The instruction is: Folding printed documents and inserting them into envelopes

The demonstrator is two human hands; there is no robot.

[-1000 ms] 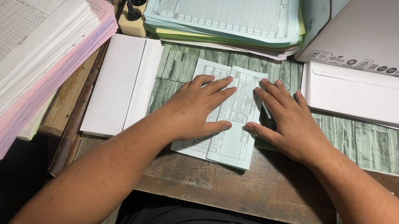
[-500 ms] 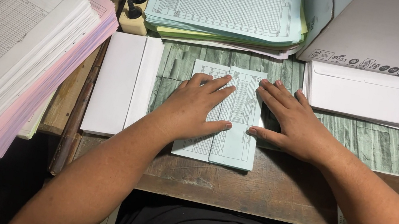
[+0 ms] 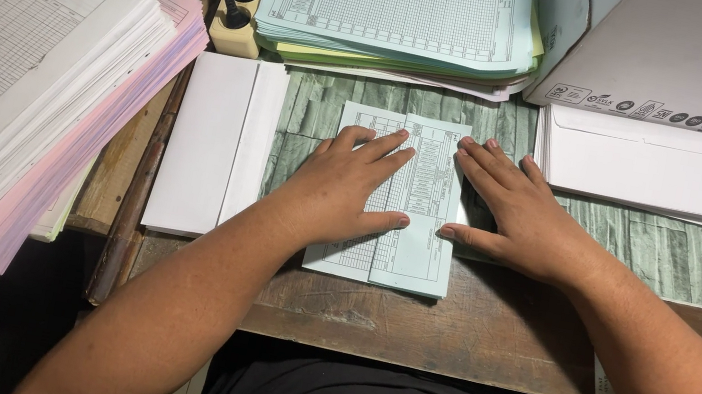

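Note:
A folded pale printed form [image 3: 410, 258] lies flat on the desk in front of me, a light blue flap folded over a white one. My left hand [image 3: 343, 188] presses flat on its left half, fingers spread toward the fold. My right hand [image 3: 517, 212] lies flat at the form's right edge, thumb and fingertips touching the blue flap. Neither hand grips anything.
A white envelope [image 3: 211, 144] lies left of the form. A stack of white envelopes [image 3: 645, 167] sits at right below a cardboard box [image 3: 684, 54]. A tall pile of white and pink forms [image 3: 17, 71] fills the left; blue forms [image 3: 399, 4] are stacked behind.
Both hands have stayed pressed on the folded form; the right hand has slid very slightly along the blue flap. Nothing else has moved.

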